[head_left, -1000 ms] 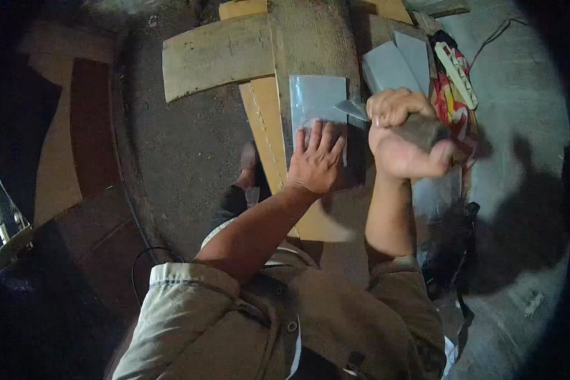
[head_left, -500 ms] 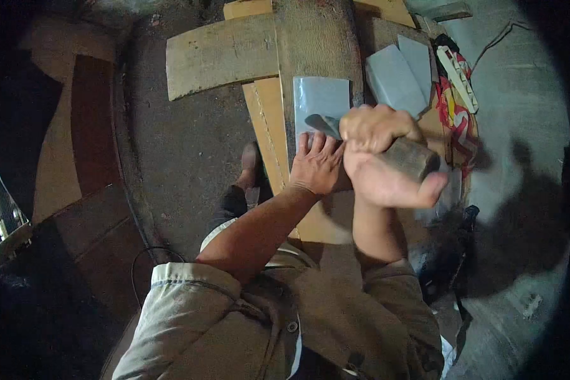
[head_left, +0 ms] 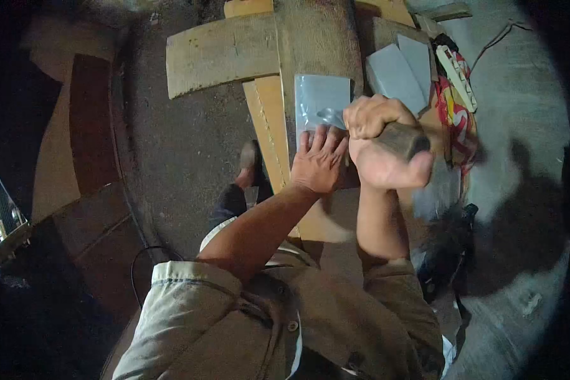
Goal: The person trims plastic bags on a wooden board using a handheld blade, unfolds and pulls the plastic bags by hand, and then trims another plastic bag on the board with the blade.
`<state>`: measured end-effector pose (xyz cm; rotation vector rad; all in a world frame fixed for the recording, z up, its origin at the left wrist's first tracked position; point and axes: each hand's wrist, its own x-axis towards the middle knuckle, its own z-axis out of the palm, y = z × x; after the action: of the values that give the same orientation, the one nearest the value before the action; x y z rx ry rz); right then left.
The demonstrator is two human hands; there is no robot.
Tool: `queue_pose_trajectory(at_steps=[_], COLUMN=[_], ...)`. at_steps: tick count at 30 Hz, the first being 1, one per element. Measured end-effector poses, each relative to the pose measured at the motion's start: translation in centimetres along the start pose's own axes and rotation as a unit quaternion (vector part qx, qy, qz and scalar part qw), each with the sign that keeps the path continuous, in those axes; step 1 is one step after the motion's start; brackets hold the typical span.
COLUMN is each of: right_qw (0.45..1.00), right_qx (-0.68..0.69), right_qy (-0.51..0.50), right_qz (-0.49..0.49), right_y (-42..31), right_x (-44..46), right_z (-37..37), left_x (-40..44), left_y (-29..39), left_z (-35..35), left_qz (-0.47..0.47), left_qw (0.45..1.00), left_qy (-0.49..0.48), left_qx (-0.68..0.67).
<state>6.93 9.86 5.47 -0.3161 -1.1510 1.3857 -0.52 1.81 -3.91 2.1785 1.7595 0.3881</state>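
Note:
My left hand (head_left: 318,159) lies with fingers spread and flat, pressing on the lower part of a stack of clear plastic sheets (head_left: 326,93). The stack rests on a long wooden board (head_left: 316,47). Just to its right, my right hand (head_left: 383,136) is wrapped round the thick wooden handle of a tool with a short metal blade (head_left: 330,116). That blade is over the stack, just above my left fingertips, and is blurred. I cannot tell whether it touches the plastic.
A second wooden plank (head_left: 225,54) crosses the board toward the left. More plastic sheets (head_left: 396,75) lie on the right, near a white power strip (head_left: 457,79) and a red and yellow wrapper (head_left: 455,123). A cardboard strip (head_left: 266,126) runs beneath the board.
My right hand and the bladed tool have moved slightly up, and the blade is turned differently. My left hand stays flat on the plastic stack, almost unmoved.

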Motion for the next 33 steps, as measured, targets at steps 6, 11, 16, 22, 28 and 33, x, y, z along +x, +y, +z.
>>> queue_pose_trajectory(at_steps=[6, 11, 16, 22, 28, 33], right_qw=[0.998, 0.998, 1.0, 0.999, 0.999, 0.996], right_qx=[0.044, 0.058, 0.009, 0.01, -0.019, -0.074], right_qy=[-0.012, 0.027, -0.008, -0.016, 0.012, 0.0], right_qz=[-0.034, -0.03, -0.021, -0.043, -0.048, -0.045], right_y=[-0.8, -1.9, -2.1, -2.4, -1.9, -2.0], right_x=[0.2, 0.3, 0.4, -0.3, -0.4, -0.8], right_z=[-0.6, -1.7, -3.2, -3.3, -3.3, -2.0], left_x=[-0.1, -0.2, 0.0, 0.0, -1.5, -2.3], left_y=[-0.3, -0.3, 0.0, 0.3, 0.2, 0.4], left_z=[0.3, 1.4, 0.8, 0.0, 0.3, 0.7], left_qz=[-0.006, 0.01, 0.017, -0.012, 0.014, 0.001], left_qw=[1.0, 0.998, 0.998, 1.0, 1.0, 1.0], left_qy=[-0.005, 0.053, 0.038, -0.015, 0.005, 0.016], left_qx=[0.013, 0.022, 0.044, 0.006, -0.002, -0.011])
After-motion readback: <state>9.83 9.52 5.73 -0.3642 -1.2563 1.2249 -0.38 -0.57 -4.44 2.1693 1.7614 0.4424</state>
